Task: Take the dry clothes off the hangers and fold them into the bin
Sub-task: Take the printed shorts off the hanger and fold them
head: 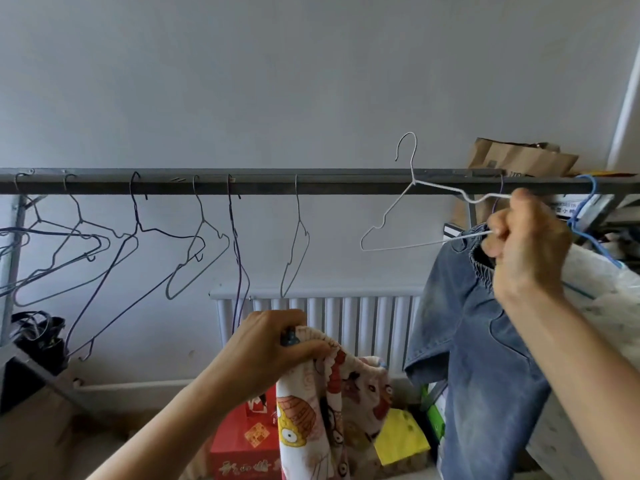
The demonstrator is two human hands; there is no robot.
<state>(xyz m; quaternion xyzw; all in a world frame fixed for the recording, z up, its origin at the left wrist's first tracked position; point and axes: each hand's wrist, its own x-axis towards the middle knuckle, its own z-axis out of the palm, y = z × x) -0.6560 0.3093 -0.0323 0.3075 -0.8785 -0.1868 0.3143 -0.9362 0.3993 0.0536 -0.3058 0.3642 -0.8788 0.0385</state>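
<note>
A grey rail [311, 183] is stretched across the view, and a row of empty wire hangers [138, 225] is hung along its left and middle stretch, several tilted and overlapping. A dark bag [38, 337] is set low at the left edge. Below the middle of the rail, a white radiator [363, 323] is fixed to the wall. In front of it, a cartoon-print garment [322, 410] is gripped at its bunched top edge by the left hand [273, 344], fingers curled round the cloth, and is left hanging over a red box [242, 441]. Open wall is seen above the rail. Further right, a white hanger [414, 181] is held tilted, its hook raised free above the rail, its right end pinched in the curled fingers of the right hand [526, 244]. A denim garment [478, 341] is hung just behind that hand, crowding the space below. A brown paper bag [519, 157] is propped behind the rail, and a blue hanger [575, 220] is hooked at the far right.
</note>
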